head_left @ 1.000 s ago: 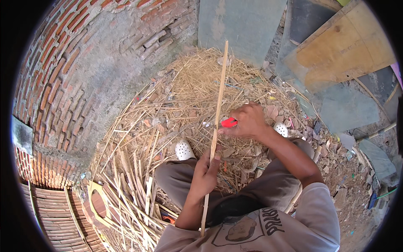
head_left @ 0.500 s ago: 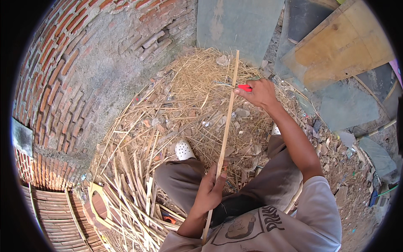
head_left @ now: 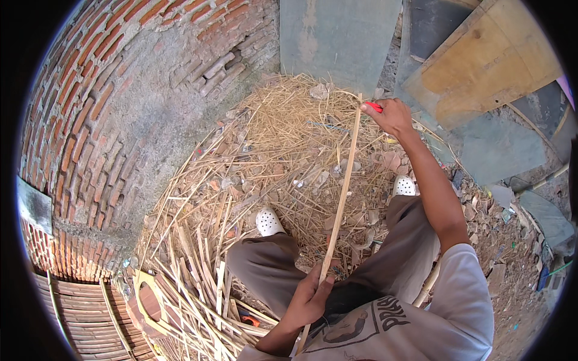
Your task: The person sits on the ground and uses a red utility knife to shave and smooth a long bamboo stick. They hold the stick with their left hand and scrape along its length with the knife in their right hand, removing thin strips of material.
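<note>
A long, pale bamboo strip (head_left: 344, 198) runs slantwise away from my body. My left hand (head_left: 308, 299) is closed around its nearer part, close to my shirt. At the strip's far end, my right hand (head_left: 391, 117) grips a red-handled knife (head_left: 374, 107). The knife meets the strip near its tip; its blade is hard to make out now. Thin shavings (head_left: 280, 117) lie heaped on the ground beyond the strip.
Many split bamboo strips (head_left: 201, 289) lie piled on the left, with an orange-handled tool (head_left: 248, 319) among them. A brick wall (head_left: 90, 126) rises at left. Grey boards (head_left: 337, 42) and a brown wooden panel (head_left: 481, 60) lean at the back. White clogs (head_left: 269, 222) are on my feet.
My right hand and the knife have moved away and to the right, up to the strip's far end. The strip has swung rightward, and my left hand has come slightly nearer.
</note>
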The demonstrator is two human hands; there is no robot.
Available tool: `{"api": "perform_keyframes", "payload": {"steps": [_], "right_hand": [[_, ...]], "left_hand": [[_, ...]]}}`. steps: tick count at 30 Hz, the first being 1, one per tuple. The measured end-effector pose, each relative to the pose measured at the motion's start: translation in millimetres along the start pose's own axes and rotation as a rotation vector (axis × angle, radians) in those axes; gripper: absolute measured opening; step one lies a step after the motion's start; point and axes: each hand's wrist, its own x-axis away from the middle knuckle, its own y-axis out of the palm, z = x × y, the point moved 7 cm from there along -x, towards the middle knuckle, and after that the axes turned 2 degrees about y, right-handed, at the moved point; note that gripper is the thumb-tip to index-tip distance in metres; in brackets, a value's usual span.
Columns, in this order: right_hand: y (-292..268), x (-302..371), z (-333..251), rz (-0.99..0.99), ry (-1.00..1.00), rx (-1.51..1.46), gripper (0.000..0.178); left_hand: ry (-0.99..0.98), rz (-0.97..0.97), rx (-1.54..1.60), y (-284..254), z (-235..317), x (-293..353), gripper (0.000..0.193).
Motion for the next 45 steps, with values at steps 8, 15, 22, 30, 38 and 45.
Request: {"api": "perform_keyframes", "payload": {"steps": [8,15,22,30,38,45], "right_hand": [[21,-8,35,-0.036,0.072,0.078,0.085],[58,-8,176,0.101,0.534,-0.168,0.097],[4,5,18,-0.143,0.187,-0.319,0.086],[-21,153,-140,-0.217,-0.458,-0.120,0.066],[-12,171,-146,-0.124,-0.550,-0.149,0.067],[-10,156,-139,0.092,-0.631,-0.122,0.064]], "left_hand": [[-0.112,-0.049,0.094,5,-8,-2,0.031],[-0.310,-0.264,0.295,13,10,45,0.032],[-0.157,0.012,0.430,-9,-6,-32,0.042],[-0.043,0.083,0.471,-33,14,-84,0.036],[-0.064,0.097,0.332,-32,14,-82,0.031],[-0.057,0.082,0.330,-27,25,-76,0.035]]}}
